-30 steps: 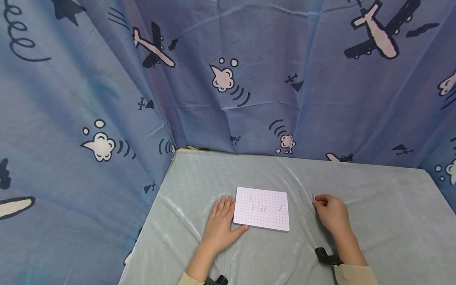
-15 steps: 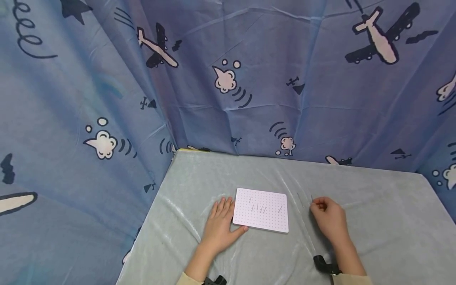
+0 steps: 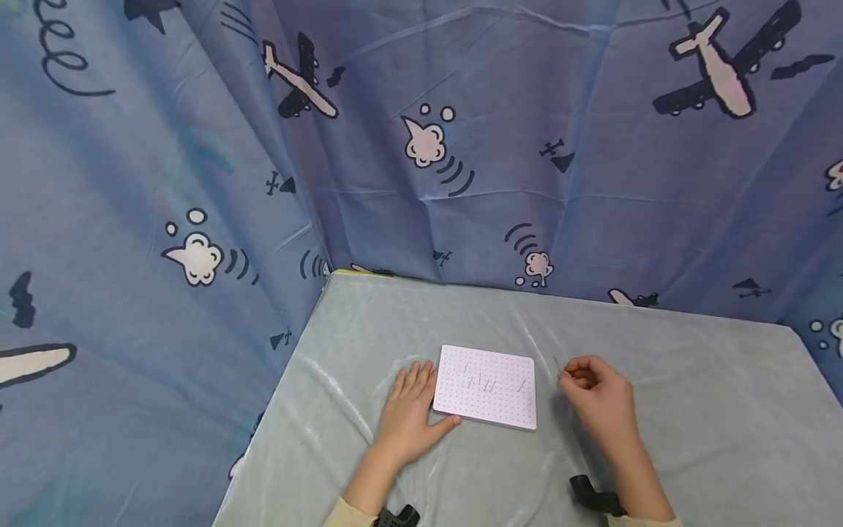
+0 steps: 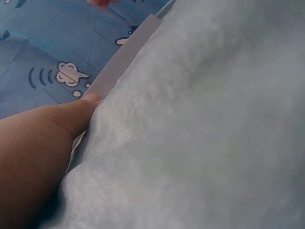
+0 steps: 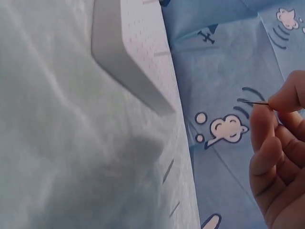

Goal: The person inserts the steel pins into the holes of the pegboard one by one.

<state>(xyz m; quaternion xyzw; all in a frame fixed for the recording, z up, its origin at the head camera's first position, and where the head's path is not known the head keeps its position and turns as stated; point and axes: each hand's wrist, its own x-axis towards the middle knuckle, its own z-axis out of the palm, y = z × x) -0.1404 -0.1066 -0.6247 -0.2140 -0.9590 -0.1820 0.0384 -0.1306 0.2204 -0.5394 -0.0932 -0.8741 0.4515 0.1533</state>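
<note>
A white board dotted with rows of small holes lies on the table, with several thin needles standing in it. My left hand rests flat, straight fingers along the board's left edge and thumb against its near edge; the thumb shows there in the left wrist view. To the right of the board, my right hand is above the cloth. Its thumb and index finger pinch a thin needle pointing left, the other fingers curled. Two more thin needles, one nearer the board, lie on the cloth.
A grey-white plush cloth covers the table and has creases. Blue curtains printed with airplanes and clouds hang behind the table and on its left. Black wrist mounts sit on both forearms.
My right hand has moved left, closer to the board, carrying the pinched needle. The left hand and the board stay in place; the head view has shifted slightly.
</note>
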